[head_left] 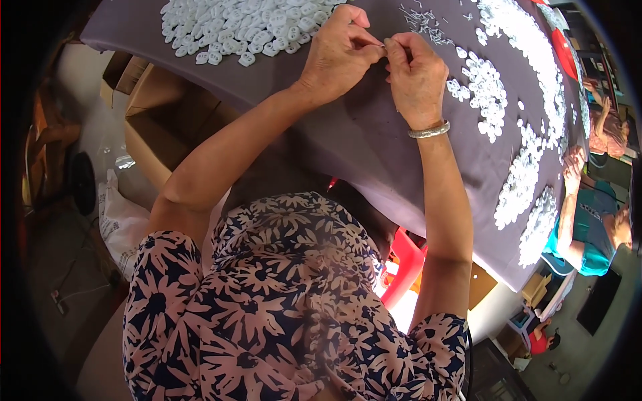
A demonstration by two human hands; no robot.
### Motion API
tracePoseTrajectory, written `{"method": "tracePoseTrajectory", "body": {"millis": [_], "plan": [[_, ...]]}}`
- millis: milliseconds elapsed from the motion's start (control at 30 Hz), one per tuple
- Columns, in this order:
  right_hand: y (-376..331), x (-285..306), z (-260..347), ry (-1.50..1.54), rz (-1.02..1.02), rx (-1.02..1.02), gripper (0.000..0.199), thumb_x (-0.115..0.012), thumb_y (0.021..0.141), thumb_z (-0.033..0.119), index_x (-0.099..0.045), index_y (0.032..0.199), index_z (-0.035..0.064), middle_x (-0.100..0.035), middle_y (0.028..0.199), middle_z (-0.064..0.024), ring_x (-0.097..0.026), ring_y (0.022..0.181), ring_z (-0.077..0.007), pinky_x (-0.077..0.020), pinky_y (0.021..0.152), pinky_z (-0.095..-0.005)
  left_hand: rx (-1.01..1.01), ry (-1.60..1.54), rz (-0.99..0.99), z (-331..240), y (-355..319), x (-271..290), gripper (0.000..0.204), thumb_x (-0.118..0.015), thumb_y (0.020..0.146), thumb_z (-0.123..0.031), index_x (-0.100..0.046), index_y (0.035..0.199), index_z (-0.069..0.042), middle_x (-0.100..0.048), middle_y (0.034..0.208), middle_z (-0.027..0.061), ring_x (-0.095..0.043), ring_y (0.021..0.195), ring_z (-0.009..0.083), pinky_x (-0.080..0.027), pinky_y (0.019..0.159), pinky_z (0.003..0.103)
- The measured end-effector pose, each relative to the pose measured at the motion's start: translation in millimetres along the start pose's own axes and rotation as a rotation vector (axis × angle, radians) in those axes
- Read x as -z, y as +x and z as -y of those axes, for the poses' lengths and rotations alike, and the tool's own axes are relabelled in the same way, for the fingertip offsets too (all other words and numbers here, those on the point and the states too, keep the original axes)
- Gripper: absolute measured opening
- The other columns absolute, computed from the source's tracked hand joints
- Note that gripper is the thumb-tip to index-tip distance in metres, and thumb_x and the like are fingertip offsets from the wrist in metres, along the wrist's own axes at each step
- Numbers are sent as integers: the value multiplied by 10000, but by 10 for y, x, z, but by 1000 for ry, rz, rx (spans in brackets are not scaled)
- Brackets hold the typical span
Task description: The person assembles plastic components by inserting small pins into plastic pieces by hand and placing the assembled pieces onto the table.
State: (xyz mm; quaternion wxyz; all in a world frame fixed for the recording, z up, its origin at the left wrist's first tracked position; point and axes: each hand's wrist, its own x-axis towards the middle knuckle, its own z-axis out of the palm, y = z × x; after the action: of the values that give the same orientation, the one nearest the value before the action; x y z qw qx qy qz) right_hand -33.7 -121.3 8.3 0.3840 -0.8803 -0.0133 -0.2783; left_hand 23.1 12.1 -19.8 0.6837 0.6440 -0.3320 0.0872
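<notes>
Above the table's dark cloth (364, 137), my left hand (336, 59) and my right hand (418, 79) meet fingertip to fingertip. Both are closed in a pinch, and whatever lies between the fingertips is too small to make out. A silvery bangle (429, 130) circles my right wrist. Beside my left hand spreads a large heap of small white plastic pieces (244, 27). Beyond my right hand lies a scatter of thin grey pins (428, 25). A cluster of small white parts (487, 93) sits to the right of my right hand.
More white parts (518, 175) run in a long band down the table's right side. A co-worker in a teal top (588, 217) reaches toward that side, with another person (608, 130) farther back. An open cardboard box (150, 127) stands below the table's left edge.
</notes>
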Motion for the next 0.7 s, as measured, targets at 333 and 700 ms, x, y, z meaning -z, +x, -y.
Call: {"method": "tracePoseTrajectory", "body": {"millis": [333,700], "plan": [[136,425,40,412,130,-430,125,-651,857,162,-658,860,37,-628,700,-21,-533,557,-70,-436,488,-225,288,44,41,-172,-12,-52,342,-697,767,-49,-463,1014,-19,-661,756,52,-598,687,97,-485,636,238],[105,1428,-569,163,211,-431,133,-637,875,133,-668,945,24,-599,769,26,-486,650,-24,-396,540,-177,373,1,93,-201,7,-42,345,-692,771,-68,-489,1044,-12,-664,784,52,-590,684,90,-479,647,233]]}}
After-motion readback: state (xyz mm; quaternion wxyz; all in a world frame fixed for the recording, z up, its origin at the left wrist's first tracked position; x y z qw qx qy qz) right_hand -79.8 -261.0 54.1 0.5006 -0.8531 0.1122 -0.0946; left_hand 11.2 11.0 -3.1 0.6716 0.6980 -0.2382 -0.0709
